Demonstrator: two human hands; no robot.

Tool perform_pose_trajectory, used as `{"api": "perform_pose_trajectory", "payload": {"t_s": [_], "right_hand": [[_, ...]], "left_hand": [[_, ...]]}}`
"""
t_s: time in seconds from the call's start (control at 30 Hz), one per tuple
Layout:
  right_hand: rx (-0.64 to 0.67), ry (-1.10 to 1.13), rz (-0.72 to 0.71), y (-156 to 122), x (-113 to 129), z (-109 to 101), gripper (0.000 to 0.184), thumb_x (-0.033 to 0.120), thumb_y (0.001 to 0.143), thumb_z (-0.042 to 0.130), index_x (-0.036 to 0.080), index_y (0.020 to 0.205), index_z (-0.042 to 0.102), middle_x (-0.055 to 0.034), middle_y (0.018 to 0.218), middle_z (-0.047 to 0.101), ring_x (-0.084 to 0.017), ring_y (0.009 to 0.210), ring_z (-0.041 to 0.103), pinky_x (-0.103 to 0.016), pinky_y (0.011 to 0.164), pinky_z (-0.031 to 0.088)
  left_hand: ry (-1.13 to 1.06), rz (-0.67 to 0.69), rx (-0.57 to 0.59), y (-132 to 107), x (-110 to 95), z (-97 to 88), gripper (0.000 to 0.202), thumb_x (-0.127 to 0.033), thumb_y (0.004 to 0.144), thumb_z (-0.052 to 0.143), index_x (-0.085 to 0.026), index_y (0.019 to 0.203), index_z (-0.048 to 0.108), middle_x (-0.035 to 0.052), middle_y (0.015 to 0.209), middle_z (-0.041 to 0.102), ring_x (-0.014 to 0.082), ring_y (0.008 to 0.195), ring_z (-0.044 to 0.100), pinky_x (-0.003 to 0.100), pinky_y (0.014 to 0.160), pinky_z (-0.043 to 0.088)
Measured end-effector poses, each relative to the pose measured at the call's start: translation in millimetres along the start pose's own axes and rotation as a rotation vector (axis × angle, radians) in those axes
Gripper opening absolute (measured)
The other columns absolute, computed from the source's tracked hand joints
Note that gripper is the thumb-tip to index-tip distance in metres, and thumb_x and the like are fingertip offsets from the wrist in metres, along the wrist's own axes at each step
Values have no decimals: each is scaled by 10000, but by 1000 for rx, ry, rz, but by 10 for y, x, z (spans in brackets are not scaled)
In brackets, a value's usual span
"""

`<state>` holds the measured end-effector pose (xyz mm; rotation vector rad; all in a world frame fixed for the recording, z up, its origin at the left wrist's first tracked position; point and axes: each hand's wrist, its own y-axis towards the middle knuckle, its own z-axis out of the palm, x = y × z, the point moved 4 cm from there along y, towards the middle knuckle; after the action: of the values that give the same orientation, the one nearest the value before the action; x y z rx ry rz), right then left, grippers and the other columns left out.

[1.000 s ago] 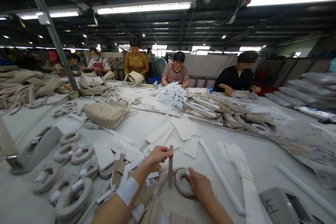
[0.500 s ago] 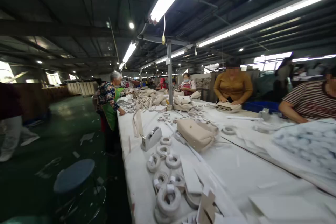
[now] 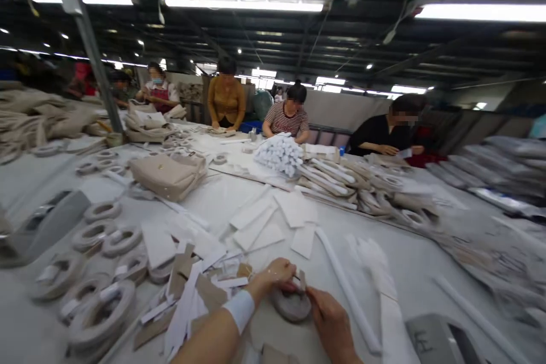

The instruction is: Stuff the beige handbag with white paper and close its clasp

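A grey-beige coiled strap lies on the white table in front of me, a small beige strip standing up at its far edge. My left hand reaches over the coil's far side with fingers curled onto it; a white band circles that wrist. At the coil's right side my right hand pinches its edge, thumb and forefinger together. The fingertips are partly hidden and a little blurred. Just left of the hands lie paper and beige scraps.
Several coiled straps and a grey tape dispenser are on the left. A beige bag sits farther back. White cards, a white tube and another dispenser lie around. Co-workers sit or stand across the table.
The view has swung right and down from the table's length to the spot before me. Both my hands have come into view, at a coiled strap.
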<state>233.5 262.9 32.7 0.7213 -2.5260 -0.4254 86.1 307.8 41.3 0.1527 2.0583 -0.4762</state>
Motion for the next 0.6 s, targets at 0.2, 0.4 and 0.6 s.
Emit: {"api": "perform_pose_trajectory", "payload": {"t_s": [0.2, 0.4, 0.6], "right_hand": [[-79, 82, -11, -75, 98, -63, 338, 286, 959, 348, 178, 1101, 635, -94, 989, 714, -196, 901, 684, -286, 798, 557], [-94, 152, -18, -200, 196, -173, 279, 266, 943, 385, 218, 1008, 653, -63, 951, 720, -181, 886, 687, -271, 808, 558], [-80, 157, -25, -192, 366, -200, 266, 272, 931, 404, 225, 986, 660, -77, 951, 707, -185, 905, 673, -284, 807, 556]], "left_hand": [[200, 7, -14, -34, 98, -243, 304, -320, 939, 463, -138, 1175, 522, 83, 1026, 635, 175, 815, 643, 333, 723, 532], [530, 157, -37, -86, 105, -191, 573, -245, 636, 739, -260, 1180, 557, 104, 1200, 583, 374, 1160, 498, 503, 968, 373], [690, 192, 12, -68, 178, -73, 273, -163, 818, 512, -213, 1067, 610, 115, 1038, 639, 295, 1025, 593, 420, 864, 454]]}}
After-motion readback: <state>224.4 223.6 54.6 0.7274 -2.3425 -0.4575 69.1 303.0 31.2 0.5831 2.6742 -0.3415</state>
